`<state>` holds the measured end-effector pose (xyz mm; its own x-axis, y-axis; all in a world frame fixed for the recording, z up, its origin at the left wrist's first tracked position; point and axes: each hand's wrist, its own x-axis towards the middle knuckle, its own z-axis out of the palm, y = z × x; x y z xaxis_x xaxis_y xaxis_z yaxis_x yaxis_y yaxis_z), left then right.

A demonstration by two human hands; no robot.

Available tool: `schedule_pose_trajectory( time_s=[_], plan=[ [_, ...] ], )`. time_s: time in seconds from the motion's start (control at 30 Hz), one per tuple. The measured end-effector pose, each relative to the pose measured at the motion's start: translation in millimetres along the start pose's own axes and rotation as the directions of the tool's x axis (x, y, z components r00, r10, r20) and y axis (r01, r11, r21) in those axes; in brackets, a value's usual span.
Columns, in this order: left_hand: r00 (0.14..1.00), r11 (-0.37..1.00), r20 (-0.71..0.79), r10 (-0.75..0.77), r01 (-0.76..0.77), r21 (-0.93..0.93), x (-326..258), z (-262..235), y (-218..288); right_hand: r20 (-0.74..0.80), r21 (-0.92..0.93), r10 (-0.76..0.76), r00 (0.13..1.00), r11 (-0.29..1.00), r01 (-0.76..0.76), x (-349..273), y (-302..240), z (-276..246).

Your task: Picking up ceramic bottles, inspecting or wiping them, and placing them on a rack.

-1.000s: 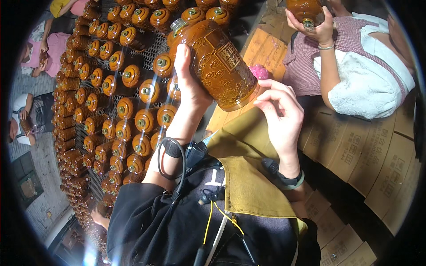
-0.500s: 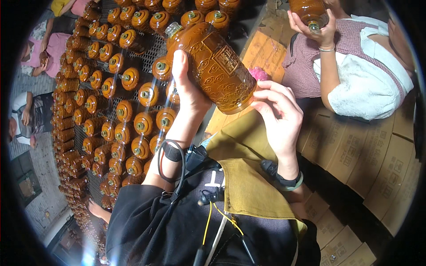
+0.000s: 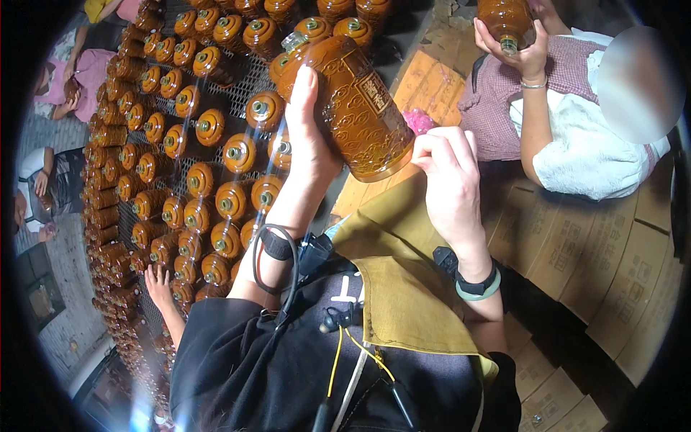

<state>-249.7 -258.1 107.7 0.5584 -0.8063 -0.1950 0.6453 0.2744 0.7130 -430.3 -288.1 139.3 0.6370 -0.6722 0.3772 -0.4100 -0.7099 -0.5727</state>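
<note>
An amber glass bottle [image 3: 363,119] with raised patterns and a framed panel is tilted in front of me, its clear neck toward the upper left and its base toward the lower right. My left hand [image 3: 311,147] is closed round its near side, the thumb lying along the shoulder. Beside the base, my right hand [image 3: 453,183] has its fingers curled in and thumb and forefinger pinched. Whether those fingertips touch the glass or hold something small cannot be made out.
Many similar amber bottles [image 3: 234,200] stand on a dark mesh surface [image 3: 248,72] at left. At upper right a co-worker [image 3: 504,129] holds another bottle [image 3: 505,21]. Cardboard boxes [image 3: 568,245] lie at right, near a wooden board [image 3: 430,86]. A person's hand [image 3: 160,288] reaches among the left bottles.
My right hand has drawn its spread fingers in to a pinch beside the base. The held bottle has turned slightly. At left, another person's hand has reached further up among the bottles.
</note>
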Motion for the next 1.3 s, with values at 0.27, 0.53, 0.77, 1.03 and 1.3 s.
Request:
schedule_pose_trajectory(
  time_s=[0.27, 0.53, 0.77, 1.03, 1.3],
  plan=[
    [0.995, 0.994, -0.058, -0.08, 0.074, -0.086, 1, 9, 3, -0.021, 0.37, 0.107, 0.994, 0.925, -0.092, -14, 2, 8],
    [0.991, 0.995, -0.113, 0.075, -0.083, -0.06, 7, -9, -15, -0.055, 0.563, 0.423, 0.905, 0.762, -0.322, -14, 3, 16],
    [0.984, 0.989, -0.147, 0.097, -0.112, -0.093, 7, -12, -15, -0.044, 0.452, 0.464, 0.885, 0.799, -0.396, -14, 6, 19],
    [0.975, 0.977, -0.094, 0.203, -0.209, -0.052, 3, -17, -21, -0.097, 0.399, 0.491, 0.866, 0.816, -0.419, -7, 2, 25],
    [0.974, 0.974, -0.101, 0.203, -0.211, -0.081, 1, -13, -22, -0.141, 0.491, 0.535, 0.833, 0.769, -0.41, -5, 1, 26]
  ],
)
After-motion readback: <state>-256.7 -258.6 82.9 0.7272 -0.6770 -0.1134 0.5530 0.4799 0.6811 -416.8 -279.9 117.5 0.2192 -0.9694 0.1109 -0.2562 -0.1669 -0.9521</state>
